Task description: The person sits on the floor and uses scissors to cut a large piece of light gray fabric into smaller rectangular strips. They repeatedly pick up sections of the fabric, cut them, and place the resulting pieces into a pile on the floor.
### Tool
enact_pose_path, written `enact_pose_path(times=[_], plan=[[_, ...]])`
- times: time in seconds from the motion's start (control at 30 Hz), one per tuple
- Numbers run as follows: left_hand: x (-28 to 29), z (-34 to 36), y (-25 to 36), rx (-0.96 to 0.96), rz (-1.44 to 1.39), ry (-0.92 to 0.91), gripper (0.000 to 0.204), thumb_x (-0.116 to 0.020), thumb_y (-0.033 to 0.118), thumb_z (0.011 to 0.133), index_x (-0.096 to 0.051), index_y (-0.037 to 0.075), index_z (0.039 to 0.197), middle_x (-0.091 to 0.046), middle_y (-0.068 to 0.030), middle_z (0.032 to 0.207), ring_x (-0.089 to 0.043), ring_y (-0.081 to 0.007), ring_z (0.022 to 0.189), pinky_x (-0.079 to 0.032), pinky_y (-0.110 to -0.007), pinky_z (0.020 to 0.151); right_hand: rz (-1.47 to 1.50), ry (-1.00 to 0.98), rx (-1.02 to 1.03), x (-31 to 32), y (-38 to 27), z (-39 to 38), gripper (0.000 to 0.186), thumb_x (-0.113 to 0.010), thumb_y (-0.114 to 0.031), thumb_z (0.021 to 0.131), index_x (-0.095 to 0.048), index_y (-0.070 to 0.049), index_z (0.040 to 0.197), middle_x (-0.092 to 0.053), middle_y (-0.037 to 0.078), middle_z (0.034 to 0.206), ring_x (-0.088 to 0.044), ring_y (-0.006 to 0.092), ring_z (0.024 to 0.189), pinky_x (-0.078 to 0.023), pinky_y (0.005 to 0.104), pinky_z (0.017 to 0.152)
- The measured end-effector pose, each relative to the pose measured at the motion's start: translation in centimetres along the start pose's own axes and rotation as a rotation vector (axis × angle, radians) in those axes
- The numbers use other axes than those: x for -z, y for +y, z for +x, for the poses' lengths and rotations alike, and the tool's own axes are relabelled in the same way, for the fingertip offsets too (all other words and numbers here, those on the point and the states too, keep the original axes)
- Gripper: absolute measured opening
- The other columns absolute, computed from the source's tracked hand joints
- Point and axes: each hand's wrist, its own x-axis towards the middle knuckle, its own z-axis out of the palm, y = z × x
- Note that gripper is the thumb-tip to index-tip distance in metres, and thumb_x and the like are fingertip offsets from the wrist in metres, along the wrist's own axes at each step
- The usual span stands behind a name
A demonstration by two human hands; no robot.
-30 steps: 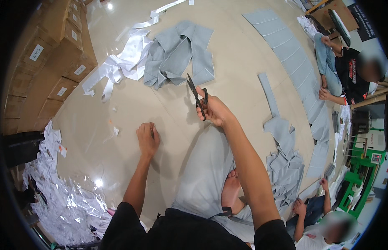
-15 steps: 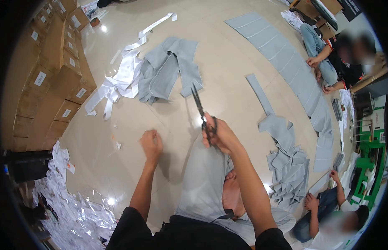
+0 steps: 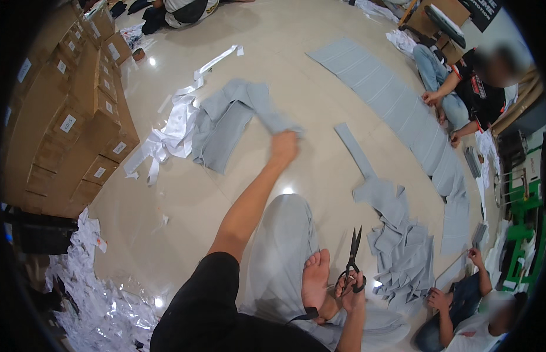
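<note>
My left hand [image 3: 284, 148] reaches forward and closes on the near end of a grey fabric strip [image 3: 262, 105]. That strip trails back into a loose grey pile on the floor, and its gripped end is slightly blurred. Down by my bare foot, my right hand [image 3: 350, 288] holds a pair of black scissors [image 3: 354, 252] by the handles, blades pointing away from me and slightly parted. Left of the grey pile lies a tangle of shiny white ribbon [image 3: 180, 126].
Stacked cardboard boxes [image 3: 67, 135] line the left side, above a heap of white material [image 3: 91, 293]. To the right lie folded grey strips [image 3: 402, 252] and a long grey panel [image 3: 378, 82]. Two people sit along the right; another person [image 3: 185, 12] is at the far edge.
My left hand has moved forward and right onto the grey fabric, shifting its end rightward. My right hand has drawn back toward my body with the scissors.
</note>
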Motion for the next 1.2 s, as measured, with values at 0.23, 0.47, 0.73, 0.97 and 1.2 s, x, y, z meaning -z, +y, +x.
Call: enact_pose_path(times=[0.23, 0.47, 0.73, 0.97, 1.2], plan=[[1.6, -8.2, 8.7, -0.448, -0.716, -0.304, 0.048, -0.066, 0.035, 0.098, -0.065, 0.006, 0.135, -0.07, -0.0159, 0.124, -0.064, -0.0307, 0.12, -0.052, -0.041, 0.098, 0.104, -0.039, 0.019, -0.3, 2.8, -1.1, 0.046, -0.052, -0.058, 0.102, -0.051, -0.011, 0.104, -0.056, 0.009, 0.078, -0.059, 0.024, 0.061, -0.051, 0.037, 0.053], [1.3, -12.6, -14.4, 0.239, 0.624, 0.429, 0.016, -0.068, 0.016, 0.085, -0.067, 0.001, 0.092, -0.066, -0.0168, 0.102, -0.066, -0.0352, 0.095, -0.052, -0.045, 0.08, 0.01, -0.056, 0.025, -0.7, 2.6, -1.5, 0.05, -0.054, -0.061, 0.099, -0.049, -0.012, 0.107, -0.052, 0.008, 0.076, -0.057, 0.0225, 0.058, -0.051, 0.0352, 0.051], [0.9, -7.9, -18.3, 0.164, 0.634, 0.146, 0.019, -0.071, 0.019, 0.082, -0.073, 0.004, 0.093, -0.072, -0.0169, 0.095, -0.072, -0.0339, 0.086, -0.054, -0.045, 0.07, -0.297, -0.258, 0.085, -8.1, -3.3, 1.8, 0.046, -0.065, -0.049, 0.098, -0.047, -0.007, 0.1, -0.057, 0.009, 0.074, -0.059, 0.0199, 0.057, -0.052, 0.0314, 0.051], [12.7, -1.7, -16.1, 0.045, -0.135, -0.146, 0.017, -0.061, 0.014, 0.083, -0.067, 0.0, 0.09, -0.071, -0.0117, 0.089, -0.067, -0.0226, 0.075, -0.054, -0.036, 0.065, -1.387, -0.406, 0.318, -18.4, -8.5, 6.8, 0.046, -0.079, -0.039, 0.086, -0.049, -0.004, 0.087, -0.058, 0.006, 0.068, -0.055, 0.02, 0.056, -0.044, 0.0307, 0.056], [19.0, -0.9, -11.1, -0.055, -0.351, -0.256, 0.022, -0.06, 0.015, 0.088, -0.065, -0.004, 0.097, -0.066, -0.0068, 0.089, -0.063, -0.0163, 0.079, -0.054, -0.033, 0.064, -1.81, -0.405, 0.531, -29.8, -6.8, 12.3, 0.065, -0.073, -0.06, 0.078, -0.058, 0.002, 0.095, -0.067, 0.021, 0.073, -0.068, 0.0428, 0.072, -0.051, 0.0494, 0.066]])
